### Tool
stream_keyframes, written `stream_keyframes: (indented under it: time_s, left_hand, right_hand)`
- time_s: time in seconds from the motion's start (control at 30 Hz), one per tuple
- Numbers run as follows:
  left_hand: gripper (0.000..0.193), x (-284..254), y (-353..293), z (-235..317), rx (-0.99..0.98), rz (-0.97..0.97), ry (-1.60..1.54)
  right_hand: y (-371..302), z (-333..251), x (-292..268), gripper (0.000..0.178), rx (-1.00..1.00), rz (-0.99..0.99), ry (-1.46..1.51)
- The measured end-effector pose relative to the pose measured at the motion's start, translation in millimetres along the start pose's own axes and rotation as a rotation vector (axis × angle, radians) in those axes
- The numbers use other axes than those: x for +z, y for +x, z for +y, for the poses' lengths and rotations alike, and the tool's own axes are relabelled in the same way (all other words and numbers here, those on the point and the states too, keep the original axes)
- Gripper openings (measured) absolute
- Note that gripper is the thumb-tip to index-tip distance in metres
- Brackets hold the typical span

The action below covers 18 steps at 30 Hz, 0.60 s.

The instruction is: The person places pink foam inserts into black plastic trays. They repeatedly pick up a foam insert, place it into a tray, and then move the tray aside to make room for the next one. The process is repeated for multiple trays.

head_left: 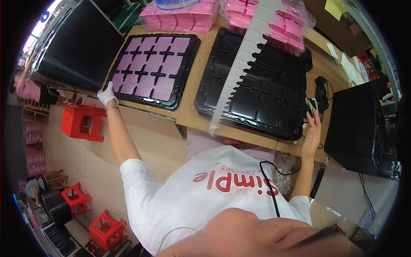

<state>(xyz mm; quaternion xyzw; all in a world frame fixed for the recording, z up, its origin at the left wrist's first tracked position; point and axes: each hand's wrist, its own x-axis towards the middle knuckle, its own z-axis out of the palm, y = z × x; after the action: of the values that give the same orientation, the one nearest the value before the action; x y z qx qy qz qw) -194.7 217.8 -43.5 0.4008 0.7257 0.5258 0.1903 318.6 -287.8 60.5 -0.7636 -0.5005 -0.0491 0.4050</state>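
My left hand (pixel 107 94), in a whitish glove, grips the near left corner of a black plastic tray (pixel 186 70). Flat pink pads (pixel 147 64) fill that tray's compartments, with black cross-shaped dividers showing between them. To the right lies a second black tray (pixel 269 100), its dark sections showing no pink pads. My right hand (pixel 312 132) is beside this tray's right edge, fingers stretched out and holding nothing. A long pale grey strip with a toothed edge (pixel 239 64) runs slantwise across the second tray.
Tall stacks of black trays stand at the left (pixel 79 47) and right (pixel 353 128). Plastic-wrapped pink pieces (pixel 180 17) lie at the back beneath a blue ring (pixel 175 3). A black corded device (pixel 322 92) lies on the right. Red stools (pixel 83 122) and other people are at left.
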Motion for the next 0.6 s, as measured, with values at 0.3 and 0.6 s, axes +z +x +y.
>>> stream_keyframes:
  time_s: [0.3,0.6]
  left_hand:
    - [0.058,-5,-206,89,0.987,-1.044,0.462]
    - [0.043,-20,-233,61,1.200,-0.902,0.475]
  right_hand:
    - [12,-18,15,0.047,-0.056,-0.043,0.011]
    - [16,-28,19,0.039,-0.147,-0.096,0.143]
